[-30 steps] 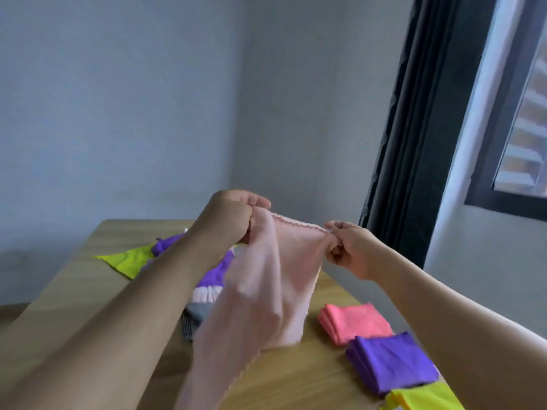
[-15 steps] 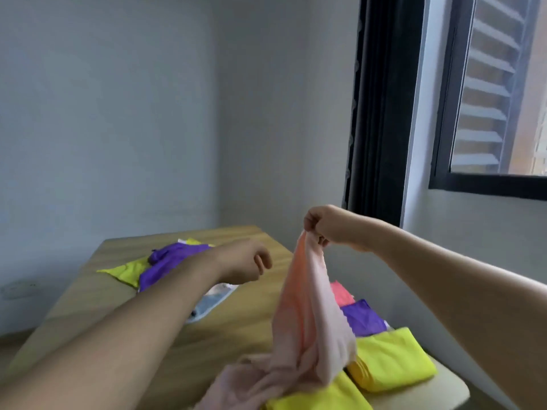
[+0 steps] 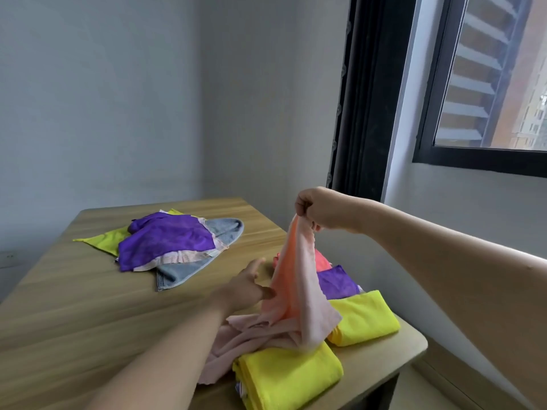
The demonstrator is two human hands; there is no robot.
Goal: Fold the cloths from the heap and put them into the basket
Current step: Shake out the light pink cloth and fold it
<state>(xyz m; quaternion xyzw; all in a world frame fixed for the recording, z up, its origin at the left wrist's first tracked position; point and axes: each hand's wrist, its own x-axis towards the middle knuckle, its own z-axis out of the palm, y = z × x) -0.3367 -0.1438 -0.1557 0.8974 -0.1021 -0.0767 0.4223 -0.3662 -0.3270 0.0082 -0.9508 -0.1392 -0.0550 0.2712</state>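
Right hand [image 3: 321, 211] pinches pink cloth [image 3: 297, 288] (hanging beside left hand [image 3: 242, 287])

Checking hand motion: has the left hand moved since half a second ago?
Yes. The left hand went down and right across the table, toward the pink cloth.

— What sort of room?
— Plain grey walls [image 3: 118, 99] meeting in a corner, a wood-grain worktop [image 3: 74, 306] set near it.
— Any window?
— On the right, a dark-framed window [image 3: 485, 84], daylight coming in; a building outside. A dark curtain [image 3: 358, 113] hangs beside it.
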